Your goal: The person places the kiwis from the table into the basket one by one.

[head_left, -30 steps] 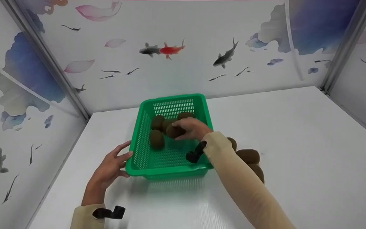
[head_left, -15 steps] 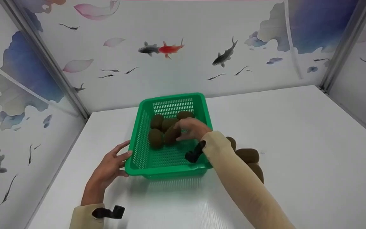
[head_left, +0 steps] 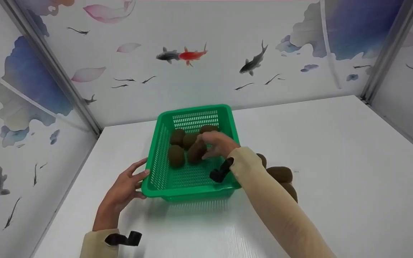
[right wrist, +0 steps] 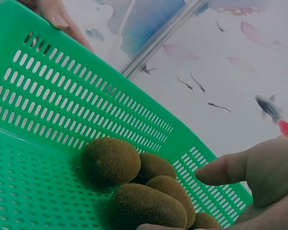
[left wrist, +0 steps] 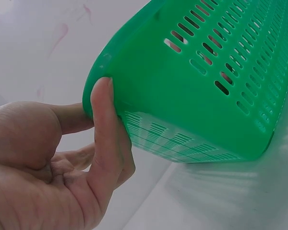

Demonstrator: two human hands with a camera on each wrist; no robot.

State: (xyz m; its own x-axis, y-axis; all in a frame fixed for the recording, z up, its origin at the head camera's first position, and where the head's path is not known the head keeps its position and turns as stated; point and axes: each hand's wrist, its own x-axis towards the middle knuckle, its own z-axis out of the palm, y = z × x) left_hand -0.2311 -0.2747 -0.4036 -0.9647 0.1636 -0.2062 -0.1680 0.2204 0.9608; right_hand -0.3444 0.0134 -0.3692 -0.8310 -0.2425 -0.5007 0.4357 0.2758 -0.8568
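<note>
Brown fuzzy kiwis [head_left: 176, 156] sit in a green slotted plastic basket [head_left: 188, 193]. My left hand [head_left: 124, 190] grips the basket's left rim near its front corner, with the thumb over the rim and fingers against the outer wall in the left wrist view. Inside the basket, my right hand [head_left: 221, 143] is at the nearest kiwi on the right [head_left: 196, 152]. The right wrist view shows the thumb [right wrist: 221, 168] raised apart from that kiwi [right wrist: 146, 208], with a fingertip [right wrist: 156, 226] low at its side. Part of the rear right kiwi [head_left: 209, 129] is hidden by the right hand.
Outside the basket on the right, more kiwis [head_left: 280, 174] lie on the white table [head_left: 335, 150], partly behind the right sleeve [head_left: 271, 193]. White panels [head_left: 206, 86] with fish and petal prints stand at the back and both sides.
The right hand has lowered a kiwi onto the basket floor beside the front left one, then shifted it slightly right. The left hand has stayed on the rim.
</note>
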